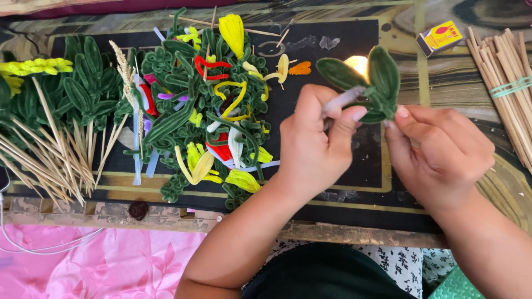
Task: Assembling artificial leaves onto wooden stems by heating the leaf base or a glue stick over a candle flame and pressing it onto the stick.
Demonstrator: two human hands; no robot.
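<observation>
**A:** What are the two hands doing?

**B:** The left hand (313, 147) is curled nearly shut, its thumb and fingers pinching a pale grey stick (342, 100). The right hand (438, 149) is also closed to a pinch, fingertips gripping the base of a dark green fuzzy pipe-cleaner leaf sprig (372, 77). The grey stick meets that base, so both hands hold one piece, raised above the black mat with a gold border line (327, 52).

**A:** How does the sprig look?

**B:** Two oval leaves show clearly, each a velvety green loop filled in, with a third smaller lobe low beside the right fingertips. The leaves fan upward and apart.

**A:** What lies around the sprig?

**B:** Just behind it a small flame-like glow (357, 63) shows. Left of it, on the mat, is one loose heap of pipe-cleaner pieces (210, 111): mostly green curls, with yellow, red, white and purple ones, too tangled to count. One orange scrap (300, 68) lies near the sprig. Further left are green leaves on thin wooden skewers (83, 94), too many to count, and yellow flower heads (36, 67). Right of the sprig is one yellow matchbox (439, 37), and beyond it one bundle of plain wooden sticks bound with a green band (507, 88). Below the mat, pink floral cloth (111, 263).
</observation>
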